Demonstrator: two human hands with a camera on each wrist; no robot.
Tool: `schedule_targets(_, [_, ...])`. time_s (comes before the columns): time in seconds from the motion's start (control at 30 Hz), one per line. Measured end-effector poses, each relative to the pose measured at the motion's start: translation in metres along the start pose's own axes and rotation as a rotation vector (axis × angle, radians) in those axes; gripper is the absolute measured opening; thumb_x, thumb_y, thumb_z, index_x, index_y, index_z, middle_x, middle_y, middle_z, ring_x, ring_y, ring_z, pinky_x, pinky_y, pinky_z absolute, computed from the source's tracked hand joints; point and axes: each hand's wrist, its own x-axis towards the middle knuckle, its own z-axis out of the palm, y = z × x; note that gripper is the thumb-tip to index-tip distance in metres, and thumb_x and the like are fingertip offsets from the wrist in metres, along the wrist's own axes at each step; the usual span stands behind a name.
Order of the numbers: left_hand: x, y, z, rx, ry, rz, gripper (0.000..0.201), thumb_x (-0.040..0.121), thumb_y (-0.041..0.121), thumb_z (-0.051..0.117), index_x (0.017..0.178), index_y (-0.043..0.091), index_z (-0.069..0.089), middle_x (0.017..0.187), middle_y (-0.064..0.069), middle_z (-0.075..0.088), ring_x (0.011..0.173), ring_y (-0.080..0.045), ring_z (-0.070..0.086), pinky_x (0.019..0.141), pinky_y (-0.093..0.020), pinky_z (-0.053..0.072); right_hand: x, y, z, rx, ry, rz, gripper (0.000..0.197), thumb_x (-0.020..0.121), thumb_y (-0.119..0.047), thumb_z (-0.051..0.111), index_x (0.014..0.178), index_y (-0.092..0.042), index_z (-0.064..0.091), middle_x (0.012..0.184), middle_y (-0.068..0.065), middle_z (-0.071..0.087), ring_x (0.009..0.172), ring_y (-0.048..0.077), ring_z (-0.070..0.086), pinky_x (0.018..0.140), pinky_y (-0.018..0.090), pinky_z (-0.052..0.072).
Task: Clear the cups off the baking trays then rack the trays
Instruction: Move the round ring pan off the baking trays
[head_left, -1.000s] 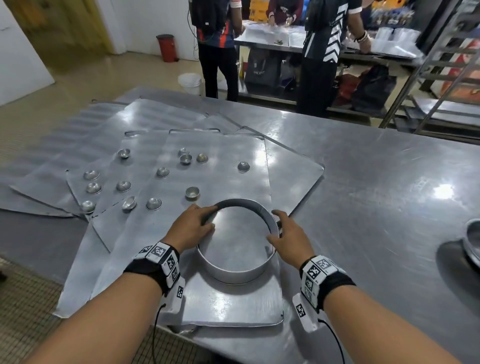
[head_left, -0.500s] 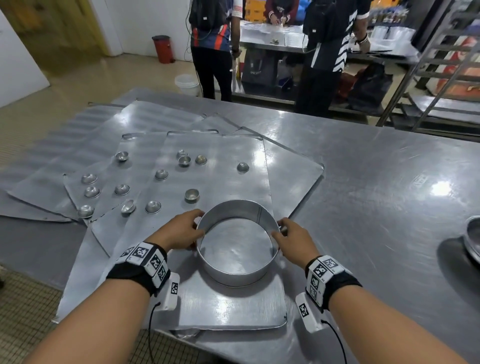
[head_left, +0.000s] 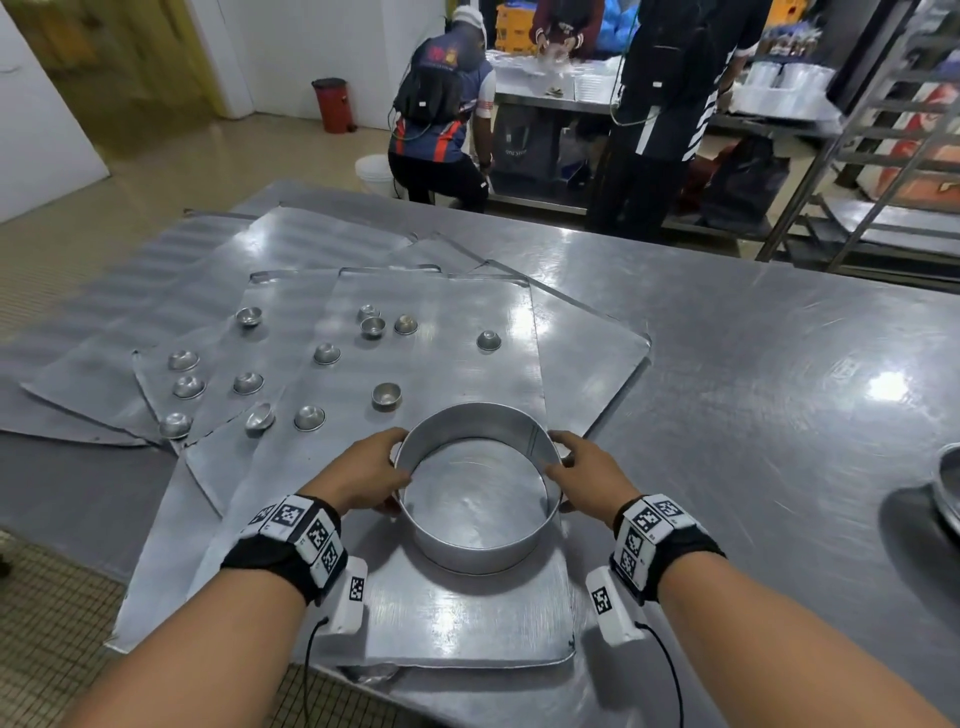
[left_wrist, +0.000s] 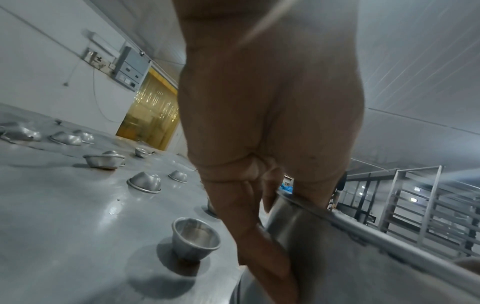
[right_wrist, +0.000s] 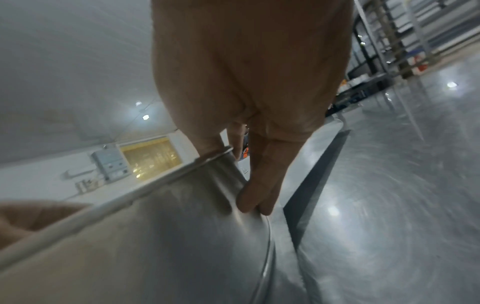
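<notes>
Hands gripping a round metal pan on the nearest baking tray.
Our left hand (head_left: 363, 475) and right hand (head_left: 589, 480) curl fingers around the pan (head_left: 475, 540) rim on the tray (head_left: 457, 623); beyond, small cups (head_left: 386, 396) sit scattered across overlapping trays.

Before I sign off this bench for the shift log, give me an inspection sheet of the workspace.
Surface: steel table, bare at right.
Job's things: overlapping baking trays; small metal cups scattered on them, some upright, some inverted.
Clutter: round cake tin on the nearest tray; another pan's rim at the right edge.
Grippers: left hand and right hand grip the tin's sides.
Cables: black leads from wrist cameras.
Surroundings: tray rack, red bin, three people at a far counter.
</notes>
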Motion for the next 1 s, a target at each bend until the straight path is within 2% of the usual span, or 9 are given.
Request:
schedule_targets(0.13, [0.002,0.009,0.002,-0.023,0.036,0.063,0.051,0.091,0.003,0.056,0.134,0.030,0.052,0.082,-0.013,0.071,0.064,-0.031,0.073,0.063,-0.042,0.063,-0.005,-0.001,-0.010,0.075,0.019,-0.005,0.042,0.093,-0.010,0.057,0.131,-0.028,0.054,0.088,0.007,0.066,0.082,0.025,0.069,0.070,0.042,0.064])
schedule_targets(0.2, [0.003,0.019,0.003,-0.028,0.045,0.111,0.053,0.092,0.004,0.057,0.136,0.033,0.052,0.080,-0.011,0.072,0.064,-0.026,0.073,0.061,-0.037,0.063,-0.007,0.000,-0.018,0.099,0.036,-0.008,0.045,0.091,-0.005,0.055,0.128,-0.031,0.053,0.088,0.007,0.064,0.080,0.024,0.068,0.069,0.044,0.064])
schedule_targets(0.3, [0.011,0.041,0.010,-0.032,0.030,0.181,0.056,0.091,0.005,0.056,0.134,0.040,0.051,0.081,-0.010,0.074,0.066,-0.023,0.073,0.062,-0.036,0.062,-0.010,0.008,-0.037,0.127,0.070,-0.010,0.052,0.089,-0.009,0.054,0.131,-0.039,0.050,0.100,0.010,0.068,0.085,0.028,0.072,0.068,0.045,0.064])
schedule_targets(0.37, [0.019,0.058,0.018,0.000,0.015,0.235,0.055,0.089,0.008,0.055,0.126,0.048,0.053,0.083,-0.006,0.075,0.066,-0.025,0.073,0.066,-0.043,0.063,-0.016,0.014,-0.054,0.148,0.108,-0.004,0.053,0.091,-0.009,0.052,0.131,-0.044,0.049,0.096,0.008,0.069,0.081,0.026,0.073,0.067,0.044,0.064])
schedule_targets(0.47, [0.027,0.088,0.035,0.063,0.008,0.289,0.051,0.089,0.013,0.053,0.128,0.046,0.053,0.093,0.000,0.074,0.061,-0.023,0.072,0.067,-0.040,0.063,-0.030,0.028,-0.078,0.209,0.174,0.007,0.050,0.095,-0.010,0.054,0.135,-0.040,0.050,0.092,0.008,0.068,0.081,0.027,0.073,0.068,0.046,0.064])
schedule_targets(0.63, [0.036,0.128,0.080,-0.039,-0.047,0.355,0.050,0.089,0.021,0.058,0.131,0.047,0.049,0.123,0.003,0.061,0.096,-0.022,0.071,0.072,-0.046,0.063,-0.053,0.060,-0.112,0.299,0.363,0.021,0.044,0.096,-0.016,0.055,0.134,-0.038,0.050,0.085,0.005,0.070,0.074,0.023,0.074,0.065,0.048,0.063])
schedule_targets(0.7, [0.039,0.139,0.101,-0.093,-0.084,0.347,0.055,0.089,0.018,0.060,0.136,0.043,0.046,0.129,0.004,0.058,0.095,-0.023,0.071,0.073,-0.047,0.063,-0.062,0.074,-0.122,0.348,0.440,0.051,0.048,0.095,-0.009,0.052,0.130,-0.041,0.049,0.087,0.004,0.071,0.071,0.022,0.074,0.064,0.047,0.064])
schedule_targets(0.83, [0.045,0.156,0.142,-0.174,-0.128,0.330,0.058,0.091,0.012,0.062,0.141,0.036,0.044,0.119,0.000,0.062,0.081,-0.030,0.074,0.069,-0.047,0.063,-0.074,0.102,-0.138,0.428,0.548,0.120,0.057,0.091,-0.003,0.048,0.132,-0.043,0.051,0.102,0.005,0.072,0.086,0.029,0.074,0.065,0.048,0.064])
schedule_targets(1.0, [0.062,0.173,0.186,-0.160,-0.168,0.318,0.054,0.089,0.012,0.055,0.136,0.038,0.049,0.117,-0.006,0.065,0.081,-0.033,0.073,0.068,-0.052,0.062,-0.079,0.139,-0.151,0.441,0.620,0.203,0.059,0.085,-0.005,0.048,0.125,-0.047,0.054,0.097,0.009,0.073,0.083,0.037,0.073,0.062,0.053,0.063])
